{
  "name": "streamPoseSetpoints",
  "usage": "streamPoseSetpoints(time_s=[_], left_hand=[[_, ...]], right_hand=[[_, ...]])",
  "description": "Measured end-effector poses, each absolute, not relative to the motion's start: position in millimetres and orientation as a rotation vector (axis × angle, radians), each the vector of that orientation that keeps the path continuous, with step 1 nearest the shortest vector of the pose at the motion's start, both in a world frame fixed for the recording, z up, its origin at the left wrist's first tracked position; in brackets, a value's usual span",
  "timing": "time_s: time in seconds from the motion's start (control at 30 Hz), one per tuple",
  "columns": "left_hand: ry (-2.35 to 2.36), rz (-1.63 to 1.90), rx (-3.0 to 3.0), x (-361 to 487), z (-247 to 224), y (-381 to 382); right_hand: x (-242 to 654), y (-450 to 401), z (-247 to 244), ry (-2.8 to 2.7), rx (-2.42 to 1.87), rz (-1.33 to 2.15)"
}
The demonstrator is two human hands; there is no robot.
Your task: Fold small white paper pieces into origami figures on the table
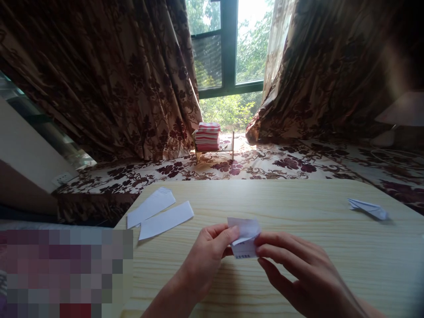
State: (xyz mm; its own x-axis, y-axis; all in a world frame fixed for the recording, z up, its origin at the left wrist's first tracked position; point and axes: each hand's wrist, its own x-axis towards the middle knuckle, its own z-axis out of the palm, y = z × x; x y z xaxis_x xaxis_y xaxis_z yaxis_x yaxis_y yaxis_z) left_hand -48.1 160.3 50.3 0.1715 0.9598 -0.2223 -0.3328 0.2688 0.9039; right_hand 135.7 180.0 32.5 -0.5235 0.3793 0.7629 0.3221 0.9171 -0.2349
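Observation:
A small strip of white paper (245,249), partly folded over with printed marks along its lower edge, is held just above the light wooden table (212,198). My left hand (207,251) pinches its left side between thumb and fingers. At the paper's right edge, the fingertips of my right hand (304,269) touch it; the fingers are stretched out and the thumb stands apart below. Two white paper strips (165,219) lie at the table's left. Toward the right edge rests a folded piece of white paper (369,208).
Behind the table, a ledge covered in floral cloth (288,163) carries a small stand (215,150) with a stack of red-and-white striped cloths or paper (207,137). Floral curtains (132,79) flank a window (228,48). The lower left corner is blurred out.

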Motion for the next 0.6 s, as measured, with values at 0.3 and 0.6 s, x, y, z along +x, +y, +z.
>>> streamPoseSetpoints(time_s=[0.3,0.6], left_hand=[[0.891,1.106,0.72,-47.4,51.9,161.8],[1.041,1.112,0.864,-46.4,49.1,160.1]], right_hand=[[133.5,179.9,33.6,-2.167,-0.528,0.121],[135.9,181.2,28.0,-2.031,-0.726,0.157]])
